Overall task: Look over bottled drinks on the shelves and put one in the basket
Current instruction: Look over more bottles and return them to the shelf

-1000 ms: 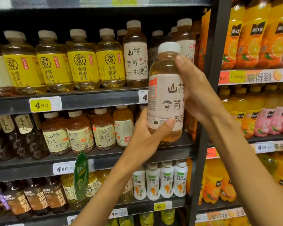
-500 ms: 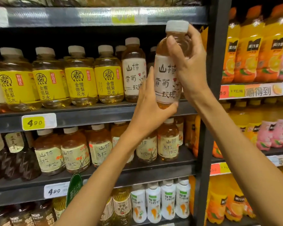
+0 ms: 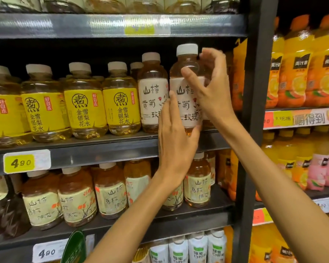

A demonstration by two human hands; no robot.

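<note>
Returning the white-label bottle (image 3: 186,88) to the shelf (image 3: 95,143), the person had carried it from in front of the lower rows a second earlier up to the ledge, where it stood upright at the 3 o'clock end of the row, just beside a matching bottle (image 3: 153,92). The right hand (image 3: 211,86) curled round its shoulder and label from 3 o'clock, thumb across the front; the left hand (image 3: 176,141) lay against its lower side with fingers nearly straight, steadying rather than clasping. That suggested this drink had been looked over and rejected, so picking one remained undone. No basket was in view. The bottle's base was hidden behind the left hand, so whether it rested fully on the shelf could not be told. The labels' small print was too blurred to read.
</note>
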